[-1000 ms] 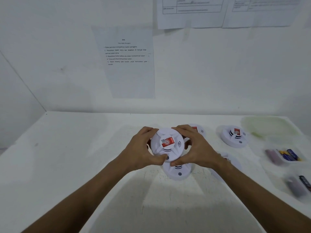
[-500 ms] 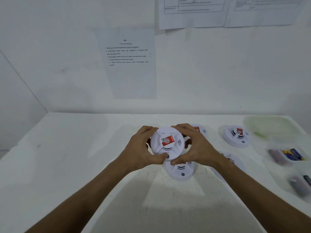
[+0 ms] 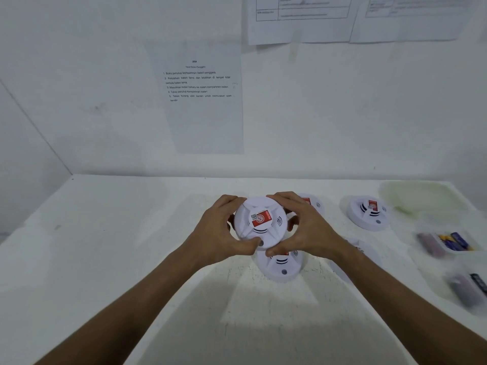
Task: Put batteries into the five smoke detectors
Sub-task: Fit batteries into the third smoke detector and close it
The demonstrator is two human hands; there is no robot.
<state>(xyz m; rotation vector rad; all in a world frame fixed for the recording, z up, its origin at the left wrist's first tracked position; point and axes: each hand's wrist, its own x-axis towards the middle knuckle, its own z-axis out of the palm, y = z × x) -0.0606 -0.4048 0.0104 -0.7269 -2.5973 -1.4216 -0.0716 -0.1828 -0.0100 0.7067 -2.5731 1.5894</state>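
A white counter (image 3: 105,259) sits against a white wall (image 3: 79,101). A sheet of paper (image 3: 203,101) with a short numbered list hangs on the wall. Two more papers (image 3: 300,19) with boxes and lines hang higher up, side by side. A pale green lid (image 3: 419,196) lies at the far right.

- Held smoke detector (image 3: 259,222): white, with a red label and dark curved vent marks.
- Detector near the worktop's right edge (image 3: 369,213): white, red label, grey button.
- Worktop (image 3: 105,259): white, faintly smudged.
- Batteries (image 3: 454,241) by the right edge: blue and yellow.
- Lid (image 3: 421,197) at the far right corner: pale green.
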